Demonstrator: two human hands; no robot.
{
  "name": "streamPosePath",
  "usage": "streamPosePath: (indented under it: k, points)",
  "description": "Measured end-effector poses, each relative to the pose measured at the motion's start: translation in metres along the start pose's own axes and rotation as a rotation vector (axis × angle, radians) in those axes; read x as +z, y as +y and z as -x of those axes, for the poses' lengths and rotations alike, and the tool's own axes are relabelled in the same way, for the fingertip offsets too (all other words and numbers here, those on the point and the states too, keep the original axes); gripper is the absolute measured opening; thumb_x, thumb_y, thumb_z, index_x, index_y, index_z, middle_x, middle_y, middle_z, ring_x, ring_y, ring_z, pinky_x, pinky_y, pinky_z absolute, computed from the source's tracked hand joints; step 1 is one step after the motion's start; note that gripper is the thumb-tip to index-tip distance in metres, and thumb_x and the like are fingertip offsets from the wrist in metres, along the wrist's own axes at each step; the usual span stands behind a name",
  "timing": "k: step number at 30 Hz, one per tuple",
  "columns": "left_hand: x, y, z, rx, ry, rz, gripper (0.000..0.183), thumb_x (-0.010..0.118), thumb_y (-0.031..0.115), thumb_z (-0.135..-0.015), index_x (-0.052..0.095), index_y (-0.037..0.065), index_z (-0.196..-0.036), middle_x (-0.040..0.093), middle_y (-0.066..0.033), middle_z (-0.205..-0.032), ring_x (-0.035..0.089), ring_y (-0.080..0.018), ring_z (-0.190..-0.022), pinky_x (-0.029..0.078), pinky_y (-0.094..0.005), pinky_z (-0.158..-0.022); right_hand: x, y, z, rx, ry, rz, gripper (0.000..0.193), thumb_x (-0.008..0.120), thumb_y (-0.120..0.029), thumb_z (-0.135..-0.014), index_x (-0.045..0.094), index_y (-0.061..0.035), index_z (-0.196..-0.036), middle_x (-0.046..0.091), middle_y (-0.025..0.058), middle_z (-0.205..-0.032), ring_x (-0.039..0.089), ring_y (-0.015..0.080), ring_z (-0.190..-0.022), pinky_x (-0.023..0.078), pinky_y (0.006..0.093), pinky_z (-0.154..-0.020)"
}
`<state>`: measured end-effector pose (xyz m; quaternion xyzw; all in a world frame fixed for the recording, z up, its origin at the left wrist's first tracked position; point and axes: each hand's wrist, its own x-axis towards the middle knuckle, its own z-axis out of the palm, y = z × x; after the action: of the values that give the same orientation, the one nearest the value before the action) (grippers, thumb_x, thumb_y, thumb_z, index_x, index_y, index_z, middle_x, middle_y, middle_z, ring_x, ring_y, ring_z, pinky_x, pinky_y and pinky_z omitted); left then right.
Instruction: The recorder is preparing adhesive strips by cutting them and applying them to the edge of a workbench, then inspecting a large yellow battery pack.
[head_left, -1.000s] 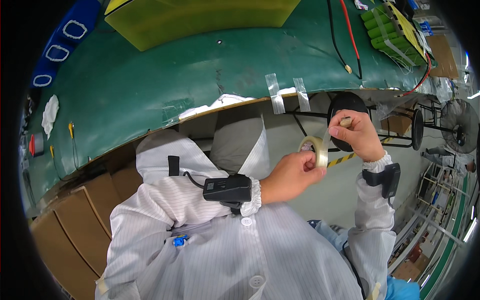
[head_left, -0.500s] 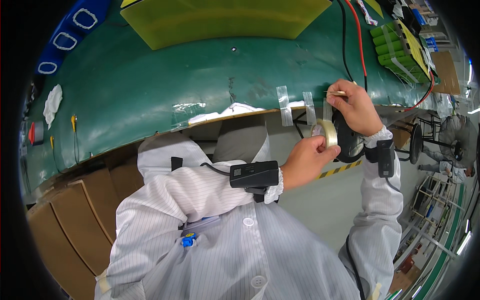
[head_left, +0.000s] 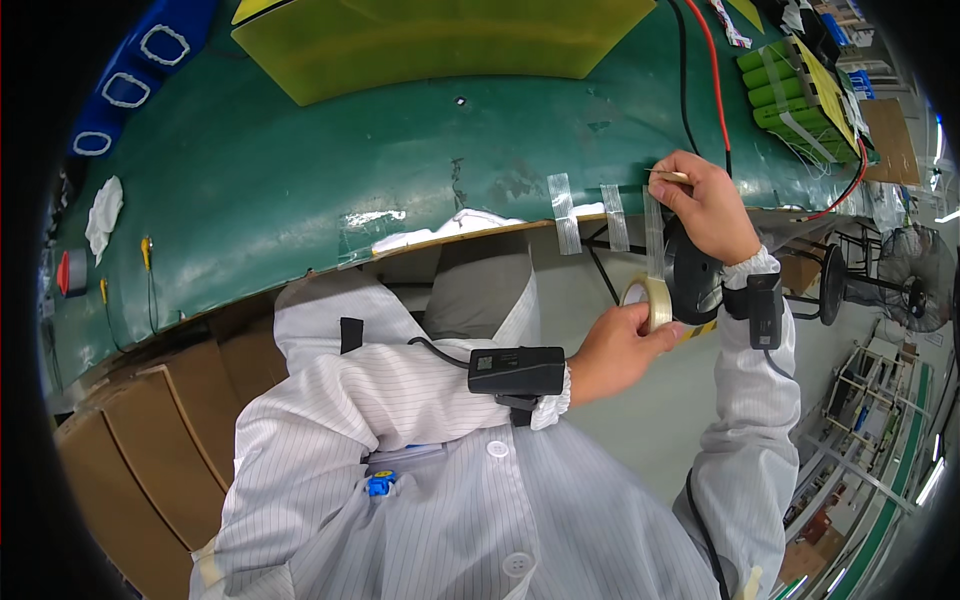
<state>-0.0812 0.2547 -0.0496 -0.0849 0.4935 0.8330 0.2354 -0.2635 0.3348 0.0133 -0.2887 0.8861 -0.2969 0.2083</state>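
Note:
My left hand (head_left: pixel 615 350) is closed on a roll of clear tape (head_left: pixel 660 303), just below the front edge of the green worktable (head_left: pixel 300 165). From the roll a taut tape strip (head_left: pixel 654 232) runs up to the table edge. At its upper end my right hand (head_left: pixel 710 205) pinches a thin, pale pointed tool (head_left: pixel 674 177); its exact kind is too small to make out. Left of that strip, a wider piece of tape (head_left: pixel 565 213) and a narrower piece of tape (head_left: pixel 615 217) hang over the edge, stuck by their tops.
A yellow-green panel (head_left: pixel 450 55) stands at the back. Green battery cells (head_left: pixel 775 90) in a taped pack sit at the far right, near black and red cables (head_left: pixel 718 80). A blue part with oval openings (head_left: pixel 140 70) lies far left. Below the table are cardboard boxes (head_left: pixel 150 440).
My left hand and the tape roll have moved down, away from the table edge, and the strip between roll and edge is longer. My right hand stays near the edge.

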Motion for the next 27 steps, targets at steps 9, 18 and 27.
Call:
streamPosePath:
  k: [9, 18, 27]
  points:
    - [-0.001, -0.006, -0.001, 0.009, -0.038, 0.052, 0.033, 0.063, 0.035, -0.099, 0.065, 0.001, -0.1, 0.068, -0.0019, -0.09, 0.054, -0.0053, -0.072, 0.045, -0.0245, -0.061, 0.01, 0.007, -0.001, -0.055, 0.08, 0.013, 0.011, 0.066, -0.008, -0.089, 0.064, 0.0017, -0.093, 0.063, 0.0094, -0.08, 0.057, 0.0198, -0.072, 0.048, 0.0335, -0.069]
    - [-0.001, 0.003, 0.003, -0.017, -0.034, 0.046, 0.034, 0.063, 0.036, -0.099, 0.065, 0.002, -0.1, 0.068, -0.0014, -0.089, 0.052, -0.005, -0.069, 0.042, -0.0244, -0.059, 0.007, 0.016, -0.008, -0.003, 0.204, 0.117, 0.048, 0.087, -0.022, -0.074, 0.058, -0.0024, -0.106, 0.062, 0.0087, -0.09, 0.055, 0.0225, -0.082, 0.048, 0.0352, -0.075]
    - [0.002, -0.001, 0.006, -0.019, -0.019, 0.1, 0.036, 0.061, 0.037, -0.1, 0.066, 0.002, -0.101, 0.067, -0.0007, -0.091, 0.05, -0.0047, -0.072, 0.042, -0.0243, -0.06, 0.017, 0.012, 0.011, -0.054, 0.373, 0.105, 0.028, 0.072, -0.018, -0.091, 0.056, 0.0004, -0.105, 0.062, 0.0165, -0.093, 0.06, 0.0325, -0.086, 0.048, 0.0379, -0.077]
